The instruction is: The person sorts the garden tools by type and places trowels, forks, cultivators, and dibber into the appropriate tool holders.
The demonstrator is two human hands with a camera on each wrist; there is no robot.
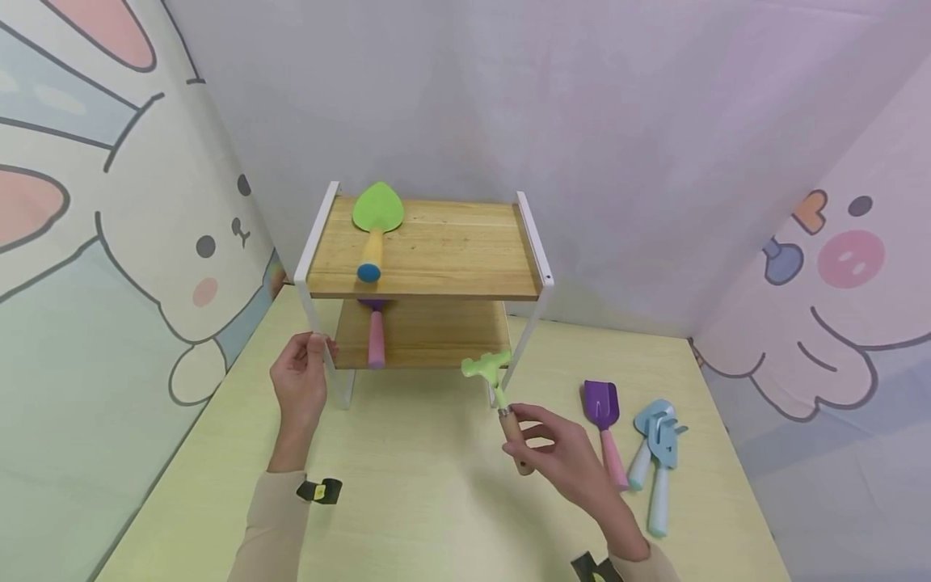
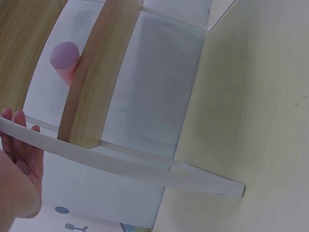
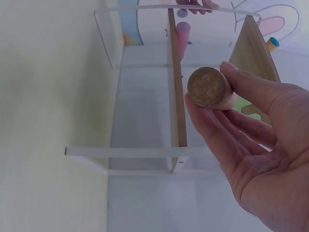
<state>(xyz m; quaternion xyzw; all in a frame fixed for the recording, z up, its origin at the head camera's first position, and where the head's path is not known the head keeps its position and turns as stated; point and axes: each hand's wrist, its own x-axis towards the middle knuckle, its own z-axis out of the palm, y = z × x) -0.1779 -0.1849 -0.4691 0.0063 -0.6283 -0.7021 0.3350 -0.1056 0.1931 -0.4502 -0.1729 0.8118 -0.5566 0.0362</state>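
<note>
My right hand (image 1: pixel 563 461) pinches the wooden handle of a small garden hoe (image 1: pixel 486 366) between thumb and fingers. The hoe's light green, two-sided head points up, in front of the shelf's lower right. In the right wrist view the round butt of the handle (image 3: pixel 206 87) faces the camera. My left hand (image 1: pixel 301 380) holds the white left post of a two-tier shelf (image 1: pixel 465 250), fingers behind it. On the upper board lies a green trowel (image 1: pixel 377 208) with a yellow handle. A purple tool with a pink handle (image 1: pixel 376 339) lies on the lower board, its head mostly hidden.
Right of the shelf, on the pale table (image 1: pixel 407 501), lies a purple shovel (image 1: pixel 601 402) with a pink handle. Beside it a light blue trowel (image 1: pixel 640 465) is partly covered by a light blue fork (image 1: pixel 660 485). Cloth walls with cartoon animals (image 1: pixel 182 267) surround the table.
</note>
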